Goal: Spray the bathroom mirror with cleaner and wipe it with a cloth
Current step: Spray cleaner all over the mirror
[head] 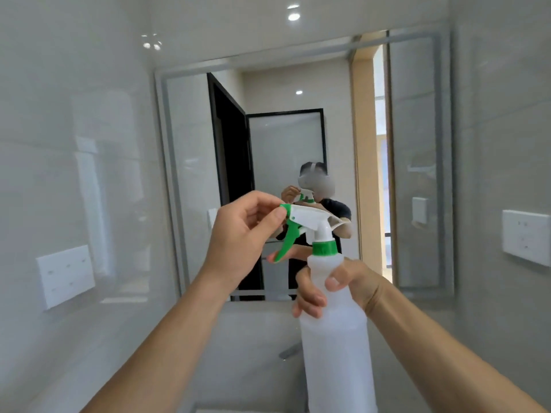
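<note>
**Spray bottle upright in front of the mirror, nozzle to the left**

I hold the spray bottle (335, 317) up in front of me, between my face and the mirror (283, 138). Its long axis stands close to upright, with the top leaning a little to the left. My right hand (337, 286) grips the bottle's shoulder just below the green collar (324, 248), thumb on the near side and fingers curled round the left side.

The white spray head (310, 219) lies crosswise on top, and its green nozzle (284, 209) points to the left, along the mirror rather than at it. My left hand (238, 234) pinches that nozzle tip between thumb and forefinger. The green trigger (287, 241) hangs down and to the left below the head.

The bottle body is translucent white plastic; I cannot tell how much liquid is in it.

The mirror hangs on the tiled wall (74, 144) straight ahead and reflects me with the bottle raised. A faucet (290, 350) shows low down, just left of the bottle.
</note>
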The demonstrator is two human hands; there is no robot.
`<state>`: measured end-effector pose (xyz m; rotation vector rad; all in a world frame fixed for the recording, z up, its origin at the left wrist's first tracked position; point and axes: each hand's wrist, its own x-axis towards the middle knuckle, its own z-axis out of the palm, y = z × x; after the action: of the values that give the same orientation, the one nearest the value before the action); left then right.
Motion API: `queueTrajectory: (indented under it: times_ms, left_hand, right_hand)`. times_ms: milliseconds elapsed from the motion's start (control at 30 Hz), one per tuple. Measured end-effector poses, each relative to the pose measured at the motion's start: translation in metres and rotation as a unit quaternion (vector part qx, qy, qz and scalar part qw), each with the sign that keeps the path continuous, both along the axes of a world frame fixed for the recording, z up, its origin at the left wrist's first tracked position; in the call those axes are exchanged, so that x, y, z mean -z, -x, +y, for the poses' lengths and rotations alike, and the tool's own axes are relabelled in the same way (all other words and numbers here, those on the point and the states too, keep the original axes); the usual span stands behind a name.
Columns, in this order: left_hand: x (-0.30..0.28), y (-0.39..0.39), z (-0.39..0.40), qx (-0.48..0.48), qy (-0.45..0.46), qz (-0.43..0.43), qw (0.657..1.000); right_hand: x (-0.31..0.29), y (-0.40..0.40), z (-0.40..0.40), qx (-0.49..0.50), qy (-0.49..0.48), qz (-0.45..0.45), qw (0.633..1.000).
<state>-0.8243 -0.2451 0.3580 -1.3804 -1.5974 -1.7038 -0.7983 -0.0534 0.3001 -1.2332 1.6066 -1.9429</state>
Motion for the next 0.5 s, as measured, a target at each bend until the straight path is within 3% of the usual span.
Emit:
queueTrajectory:
  times_ms: [300,500]
  left_hand:
    - [0.001,0.032,0.016,0.015,0.022,0.041,0.999]
    - [-0.009,0.035,0.023,0.0,0.032,0.064,0.997]
  right_hand:
    - [0.001,0.008,0.012,0.077,-0.014,-0.004,0.997]
    - [-0.004,0.014,0.021,0.069,-0.001,0.003,0.998]
